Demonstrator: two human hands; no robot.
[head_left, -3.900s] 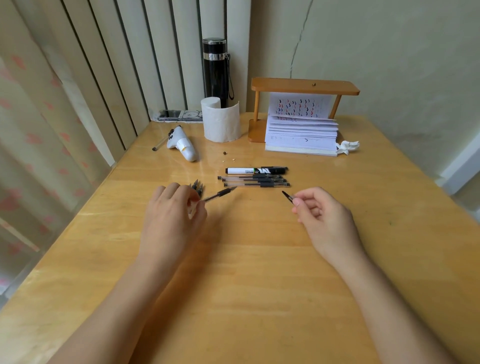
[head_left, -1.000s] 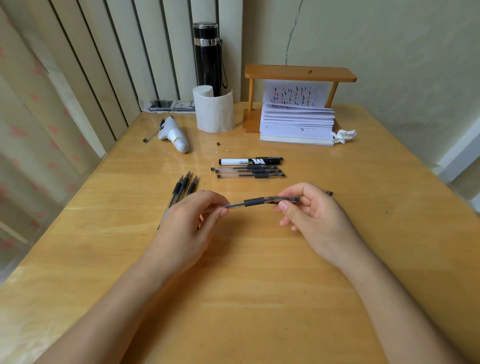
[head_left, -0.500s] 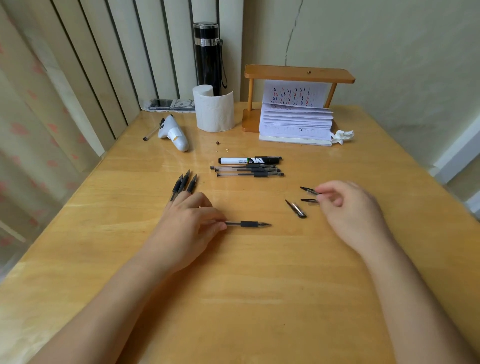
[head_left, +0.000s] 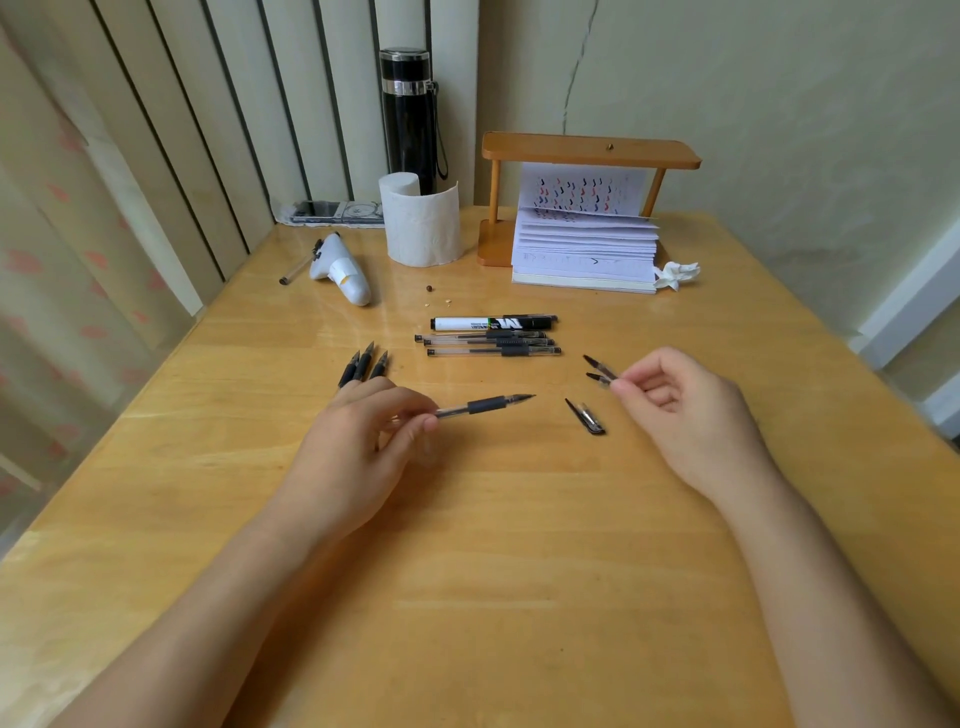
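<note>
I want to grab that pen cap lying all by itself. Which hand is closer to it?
Right. The right hand is just right of the lone cap, pinching a second cap; the left hand, holding a pen, is farther off to its left.

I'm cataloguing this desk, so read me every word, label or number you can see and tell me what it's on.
Marker: the small print on the white label is too blurred to read. The big white letter beside it may be "M", but I'm unsure.
Notebook: rows of coloured ticks, no words. The faint marks on a lower page are unreadable.
Pens, flask: no print visible.
</note>
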